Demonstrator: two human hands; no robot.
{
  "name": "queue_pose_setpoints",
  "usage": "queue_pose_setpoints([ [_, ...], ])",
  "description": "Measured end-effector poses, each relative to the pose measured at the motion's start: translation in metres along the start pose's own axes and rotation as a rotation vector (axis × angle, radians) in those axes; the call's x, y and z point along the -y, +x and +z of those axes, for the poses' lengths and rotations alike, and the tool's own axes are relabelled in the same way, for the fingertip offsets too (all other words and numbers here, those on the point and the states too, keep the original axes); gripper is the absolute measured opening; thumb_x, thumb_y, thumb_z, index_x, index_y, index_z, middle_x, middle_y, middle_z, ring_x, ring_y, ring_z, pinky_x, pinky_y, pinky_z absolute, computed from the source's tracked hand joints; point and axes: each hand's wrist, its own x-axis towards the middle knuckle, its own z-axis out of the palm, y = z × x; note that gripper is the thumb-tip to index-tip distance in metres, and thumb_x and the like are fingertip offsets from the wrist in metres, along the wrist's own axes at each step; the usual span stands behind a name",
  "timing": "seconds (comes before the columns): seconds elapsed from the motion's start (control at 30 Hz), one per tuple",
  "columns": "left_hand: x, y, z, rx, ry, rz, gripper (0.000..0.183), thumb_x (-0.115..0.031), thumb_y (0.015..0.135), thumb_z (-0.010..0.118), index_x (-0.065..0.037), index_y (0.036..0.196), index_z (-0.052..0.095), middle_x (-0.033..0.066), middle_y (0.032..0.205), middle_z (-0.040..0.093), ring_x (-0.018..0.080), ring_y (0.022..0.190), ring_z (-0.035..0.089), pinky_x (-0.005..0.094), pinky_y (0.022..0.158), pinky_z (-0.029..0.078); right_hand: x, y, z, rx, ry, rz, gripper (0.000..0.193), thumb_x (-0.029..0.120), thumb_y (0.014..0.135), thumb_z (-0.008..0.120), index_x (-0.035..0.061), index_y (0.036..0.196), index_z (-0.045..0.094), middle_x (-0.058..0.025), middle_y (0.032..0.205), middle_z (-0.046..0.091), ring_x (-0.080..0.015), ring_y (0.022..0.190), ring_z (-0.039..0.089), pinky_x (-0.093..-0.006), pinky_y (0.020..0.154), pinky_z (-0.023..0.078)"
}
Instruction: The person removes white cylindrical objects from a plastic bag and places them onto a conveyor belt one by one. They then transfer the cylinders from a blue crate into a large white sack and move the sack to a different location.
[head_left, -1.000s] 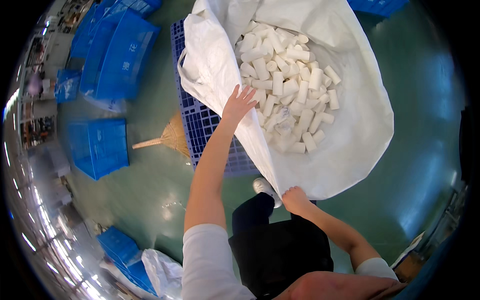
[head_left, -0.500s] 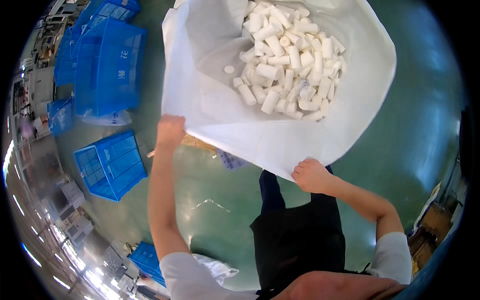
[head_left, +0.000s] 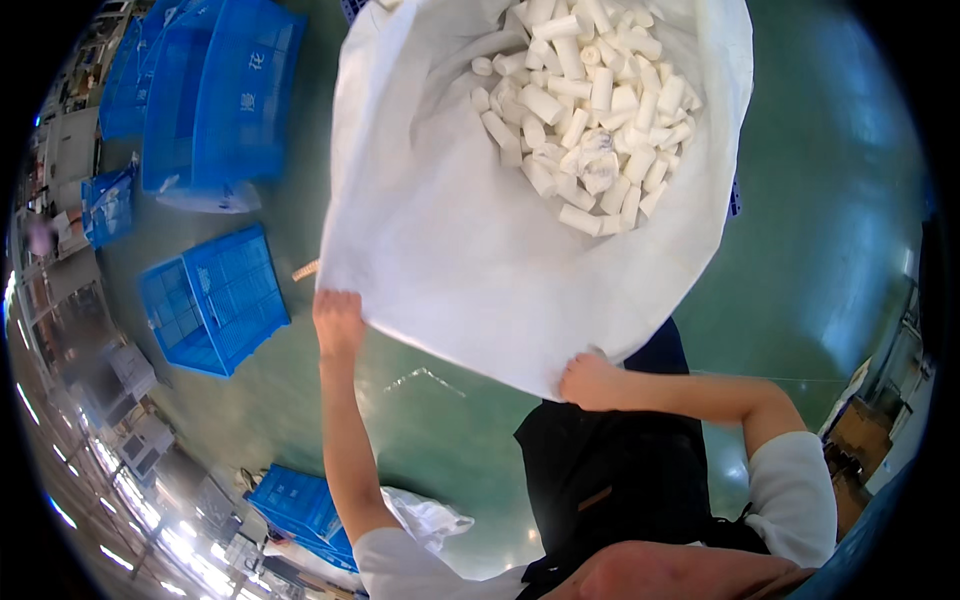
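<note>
You have the big white sack [head_left: 470, 240] by its near rim, held up off the green floor [head_left: 830, 230] and spread wide in front of you. Your left hand [head_left: 338, 322] is closed on the rim at its left corner; your right hand [head_left: 590, 382] is curled tight on the lowest point of the rim, just in front of your dark apron [head_left: 620, 470]. The white cylinders [head_left: 590, 110] sit heaped in the far part of the sack, well away from both grips. The step in hand looks like opening and hauling the sack — it is taut between your hands. Next calls for both grips kept firm and level, or the heap will likely slide to one side. Blue crates [head_left: 215, 300] stand to your left — how near the sack, the bent view won't quite say.
</note>
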Motion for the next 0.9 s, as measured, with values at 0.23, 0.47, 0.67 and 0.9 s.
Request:
queue_pose_setpoints([
  [0.23,-0.033,-0.007,0.005,0.363,0.126,-0.047,0.017,-0.003,0.067,0.056,-0.006,0.084,0.057,0.0079,0.081,0.055,0.0241,0.088,0.054,0.0442,0.096,0.034,-0.117,-0.037,-0.041,0.058,-0.053,0.168,0.081,0.045,0.04,0.08,0.0142,0.11,0.053,-0.0099,0.108,0.055,-0.0272,0.108,0.049,-0.0545,0.093,0.032],
  [0.47,-0.134,0.004,0.005,0.269,-0.167,0.256,0.044,-0.006,0.07,0.055,-0.004,0.114,0.051,0.0142,0.111,0.051,0.0259,0.111,0.046,0.0535,0.103,0.024,-0.231,-0.177,-0.016,0.123,-0.474,0.615,0.021,0.02,0.06,0.069,0.0119,0.079,0.062,-0.004,0.077,0.063,-0.0215,0.078,0.06,-0.0397,0.079,0.041],
  [0.67,-0.233,0.0,0.039,0.493,-0.409,0.382,0.014,-0.004,0.061,0.055,-0.007,0.074,0.055,0.0095,0.078,0.055,0.0279,0.078,0.054,0.0418,0.076,0.043,-0.156,-0.215,0.043,0.188,-0.264,0.516,0.003,0.013,0.065,0.059,0.0136,0.063,0.062,-0.005,0.065,0.062,-0.0222,0.064,0.061,-0.0358,0.062,0.041],
  [0.9,-0.155,0.075,-0.058,-0.041,-0.398,0.268,0.023,-0.008,0.047,0.061,-0.007,0.061,0.043,0.0099,0.061,0.042,0.0289,0.059,0.045,0.04,0.056,0.036,-0.073,-0.217,0.05,0.063,0.119,0.543,0.002,0.008,0.062,0.059,0.0085,0.062,0.061,-0.0086,0.062,0.061,-0.0267,0.064,0.062,-0.0384,0.061,0.045],
])
